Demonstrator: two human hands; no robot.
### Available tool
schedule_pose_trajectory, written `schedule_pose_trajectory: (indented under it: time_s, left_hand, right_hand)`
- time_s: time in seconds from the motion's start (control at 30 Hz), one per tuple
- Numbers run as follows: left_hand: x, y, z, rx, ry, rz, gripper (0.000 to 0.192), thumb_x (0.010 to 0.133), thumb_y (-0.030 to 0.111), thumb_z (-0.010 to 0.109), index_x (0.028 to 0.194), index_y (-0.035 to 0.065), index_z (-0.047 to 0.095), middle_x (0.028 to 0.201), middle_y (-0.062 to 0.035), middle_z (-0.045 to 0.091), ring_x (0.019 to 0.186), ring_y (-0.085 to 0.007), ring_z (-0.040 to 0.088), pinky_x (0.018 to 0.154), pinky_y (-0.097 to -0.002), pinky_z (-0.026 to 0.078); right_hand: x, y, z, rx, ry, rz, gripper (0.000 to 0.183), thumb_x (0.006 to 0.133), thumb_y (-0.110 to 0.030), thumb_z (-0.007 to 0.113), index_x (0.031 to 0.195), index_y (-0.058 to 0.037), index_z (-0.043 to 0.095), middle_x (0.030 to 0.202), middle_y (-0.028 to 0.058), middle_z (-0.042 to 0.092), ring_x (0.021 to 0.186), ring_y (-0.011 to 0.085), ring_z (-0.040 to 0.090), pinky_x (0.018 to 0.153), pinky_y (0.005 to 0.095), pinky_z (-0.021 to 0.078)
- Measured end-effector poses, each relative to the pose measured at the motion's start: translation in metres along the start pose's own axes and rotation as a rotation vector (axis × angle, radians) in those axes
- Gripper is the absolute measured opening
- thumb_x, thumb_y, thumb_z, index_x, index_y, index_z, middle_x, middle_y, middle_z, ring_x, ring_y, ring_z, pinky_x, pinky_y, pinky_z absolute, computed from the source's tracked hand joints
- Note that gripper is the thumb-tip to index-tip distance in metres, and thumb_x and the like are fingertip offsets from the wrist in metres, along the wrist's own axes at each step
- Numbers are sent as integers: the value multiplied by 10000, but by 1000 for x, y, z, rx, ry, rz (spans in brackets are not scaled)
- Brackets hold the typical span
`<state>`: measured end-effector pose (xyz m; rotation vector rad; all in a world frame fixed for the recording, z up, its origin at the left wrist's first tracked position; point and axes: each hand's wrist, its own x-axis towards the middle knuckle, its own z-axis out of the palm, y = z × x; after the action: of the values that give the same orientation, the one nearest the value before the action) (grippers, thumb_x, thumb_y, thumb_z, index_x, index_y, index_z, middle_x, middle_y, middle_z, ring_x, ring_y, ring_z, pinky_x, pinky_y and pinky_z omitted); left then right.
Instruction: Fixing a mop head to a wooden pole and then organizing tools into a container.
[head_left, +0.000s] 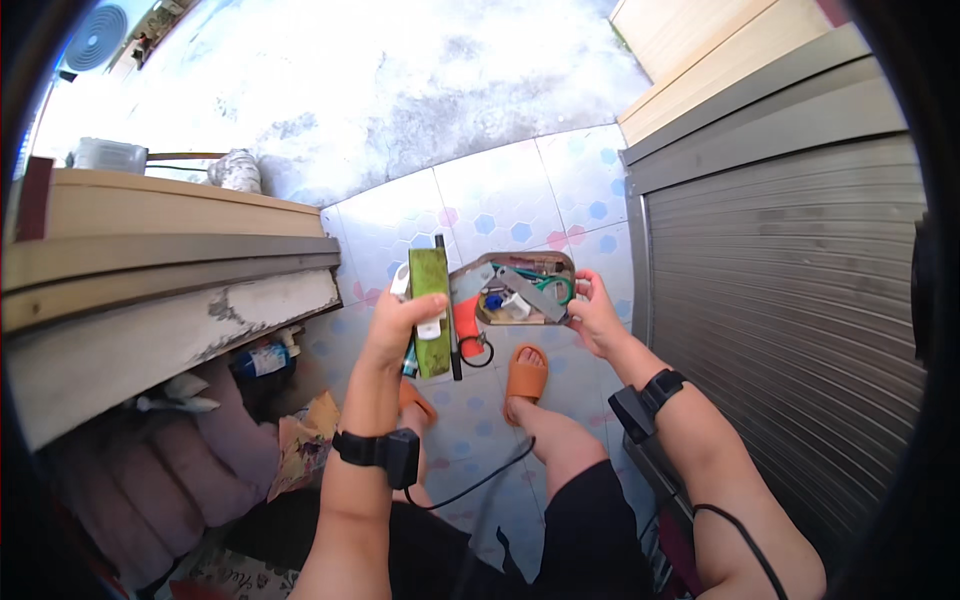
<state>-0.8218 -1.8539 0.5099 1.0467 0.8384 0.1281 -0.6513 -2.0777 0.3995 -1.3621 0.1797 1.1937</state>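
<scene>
My left hand (394, 322) grips a bundle of things in front of me. In it are a stained green rectangular case (430, 266), a long black pen-like stick (454, 352) and white pieces. A red flat piece (466, 319) and a black ring (487, 358) show just right of the bundle. My right hand (595, 311) holds the right end of a shallow grey-brown container (525, 321). Inside lie green-handled scissors (559, 289), a flat grey metal strip (529, 292), a blue cap-like piece (493, 301) and a white plastic piece (516, 305). The container's left end is partly hidden.
Tiled floor (487, 187) with hexagons lies below, and bare concrete (420, 82) beyond it. A ribbed grey shutter-like panel (772, 240) stands at right. At left are a ledge (187, 307), a blue bottle (262, 360) and mauve padded fabric (172, 457). Cables hang from both forearm straps.
</scene>
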Motion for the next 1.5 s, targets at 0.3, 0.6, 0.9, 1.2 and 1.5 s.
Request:
schedule_pose_trajectory:
  time_s: [0.3, 0.6, 0.9, 1.2, 1.5]
  left_hand:
    - [191, -132, -52, -49, 9, -74, 328, 714, 110, 668, 1012, 28, 557, 853, -30, 585, 739, -117, 566, 666, -265, 471]
    - [260, -221, -99, -118, 62, -90, 435, 736, 115, 635, 1139, 2, 514, 918, -51, 592, 766, -137, 593, 671, -275, 504]
    - [290, -222, -100, -213, 82, -61, 370, 764, 124, 623, 1088, -22, 522, 852, -95, 601, 682, -169, 621, 594, -302, 551]
    - [284, -238, -102, -161, 93, -70, 372, 769, 147, 633, 1089, -14, 534, 841, -82, 613, 675, -165, 621, 600, -304, 546]
    - [274, -251, -113, -298, 100, -175, 335, 775, 148, 638, 1044, -26, 537, 837, -97, 618, 675, -179, 631, 595, -315, 552]
  right_hand:
    - [177, 61, -40, 9, 60, 23, 561, 695, 46, 501, 1218, -87, 348, 1149, 95, 436, 997, 214, 511, 754, 359, 495]
    - [262, 117, -60, -104, 17, -13, 430, 729, 12, 512, 1151, -62, 470, 1088, 75, 551, 926, 166, 539, 737, 325, 471]
    - [239, 121, -38, -1122, 398, -776, 345, 731, -50, 632, 1064, -10, 551, 1107, 145, 551, 1062, 296, 518, 904, 356, 420]
    - [262, 120, -14, -1573, -140, -775, 388, 626, -140, 747, 940, -57, 534, 927, 94, 559, 949, 270, 522, 774, 355, 484]
    - [276, 125, -13, -1814, -209, -755, 175, 732, -107, 606, 895, -70, 552, 888, 79, 585, 925, 256, 537, 774, 367, 477]
